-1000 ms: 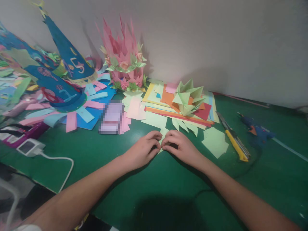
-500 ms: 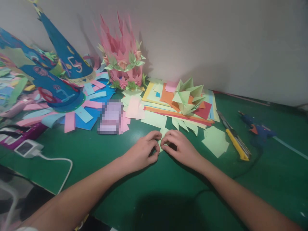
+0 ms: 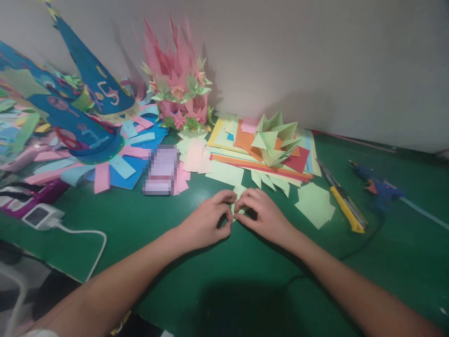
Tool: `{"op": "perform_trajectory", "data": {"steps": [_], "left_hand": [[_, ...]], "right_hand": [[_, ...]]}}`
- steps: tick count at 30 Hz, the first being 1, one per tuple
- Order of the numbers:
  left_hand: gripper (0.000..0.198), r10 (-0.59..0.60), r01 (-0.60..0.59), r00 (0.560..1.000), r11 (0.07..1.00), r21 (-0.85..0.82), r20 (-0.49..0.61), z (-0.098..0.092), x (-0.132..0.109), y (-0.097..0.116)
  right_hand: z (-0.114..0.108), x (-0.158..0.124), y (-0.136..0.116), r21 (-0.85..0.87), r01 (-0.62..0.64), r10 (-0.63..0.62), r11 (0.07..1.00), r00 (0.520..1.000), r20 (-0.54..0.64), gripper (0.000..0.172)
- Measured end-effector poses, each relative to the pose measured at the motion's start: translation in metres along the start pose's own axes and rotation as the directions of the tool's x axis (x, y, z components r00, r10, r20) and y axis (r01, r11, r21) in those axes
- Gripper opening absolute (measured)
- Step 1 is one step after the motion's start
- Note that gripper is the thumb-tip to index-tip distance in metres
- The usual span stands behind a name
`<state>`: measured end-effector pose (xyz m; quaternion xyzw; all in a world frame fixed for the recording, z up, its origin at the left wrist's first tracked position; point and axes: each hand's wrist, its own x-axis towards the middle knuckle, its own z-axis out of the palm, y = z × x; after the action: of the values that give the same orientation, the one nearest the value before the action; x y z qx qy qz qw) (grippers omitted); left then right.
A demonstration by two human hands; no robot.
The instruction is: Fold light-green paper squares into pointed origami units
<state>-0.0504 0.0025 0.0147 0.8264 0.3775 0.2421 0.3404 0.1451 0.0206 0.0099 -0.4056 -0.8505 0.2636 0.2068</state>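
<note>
A small piece of light green paper (image 3: 239, 191) lies on the green table between my hands, partly hidden by the fingers. My left hand (image 3: 209, 216) pinches its left side, thumb and index finger curled together. From the right, my right hand (image 3: 264, 213) pinches the same paper, its fingertips close to those of the left. The exact fold under the fingers cannot be made out. Just beyond lie folded green paper leaves (image 3: 269, 181) and a flat green sheet (image 3: 224, 172). Green paper squares (image 3: 315, 205) rest to the right of my right hand.
A pink paper crown (image 3: 178, 79) and blue cone hats (image 3: 94, 70) stand at the back left. Behind my hands, a folded green crown (image 3: 275, 142) sits on stacked coloured paper (image 3: 224, 135). A phone (image 3: 161, 169), yellow cutter (image 3: 347, 208) and blue glue gun (image 3: 379, 187) lie around.
Both hands keep almost the same place and grip on the green paper, with only slight finger movement. The view has shifted a little.
</note>
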Motion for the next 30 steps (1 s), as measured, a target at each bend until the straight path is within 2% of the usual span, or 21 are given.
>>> {"op": "perform_trajectory", "data": {"steps": [14,23,30], "left_hand": [[0.012,0.037,-0.036,0.999,0.999,-0.029,0.031,-0.004,0.0,-0.002],[0.012,0.012,-0.011,0.999,0.999,-0.042,0.03,-0.006,-0.001,-0.003],[0.011,0.012,-0.011,1.0,0.999,-0.04,0.027,-0.006,0.001,-0.003]], "right_hand": [[0.003,-0.001,-0.003,-0.025,-0.036,0.036,0.999,0.999,-0.006,0.005],[0.005,-0.002,-0.004,-0.048,-0.055,0.054,0.997,0.998,-0.014,0.007],[0.007,-0.004,-0.01,-0.048,-0.071,0.072,0.996,0.997,0.013,0.018]]}}
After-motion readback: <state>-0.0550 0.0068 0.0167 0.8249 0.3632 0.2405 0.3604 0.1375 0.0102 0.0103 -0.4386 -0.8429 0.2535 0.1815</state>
